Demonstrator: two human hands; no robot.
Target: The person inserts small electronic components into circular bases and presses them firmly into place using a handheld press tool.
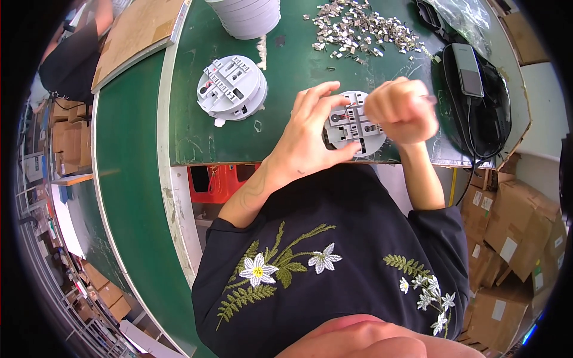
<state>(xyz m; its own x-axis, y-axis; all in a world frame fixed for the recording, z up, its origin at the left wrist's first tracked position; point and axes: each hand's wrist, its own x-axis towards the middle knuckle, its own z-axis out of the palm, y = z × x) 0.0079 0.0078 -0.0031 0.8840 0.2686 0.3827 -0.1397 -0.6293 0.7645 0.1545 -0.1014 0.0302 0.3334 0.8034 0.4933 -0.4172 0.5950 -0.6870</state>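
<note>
A round grey plastic base [356, 126] with raised slots, small metal contacts and a bit of red wire lies at the green table's near edge. My left hand [305, 134] grips its left side, thumb at the near rim and fingers over the far part. Over its right side my right hand [403, 111] is closed, slightly smeared by motion; whatever its fingertips hold is hidden. Farther left, similar grey bases [230, 86] sit stacked, the top one also carrying contacts and red wire. Loose small metal clips [358, 30] are heaped beyond my hands.
A tall stack of grey round parts [248, 17] stands at the far left. To the right, a power bank [467, 70] with a cable lies on an open black case [449, 110]. Cardboard boxes [516, 221] fill the right floor; a red plastic container [219, 182] is under the table. Another person [71, 56] is at upper left.
</note>
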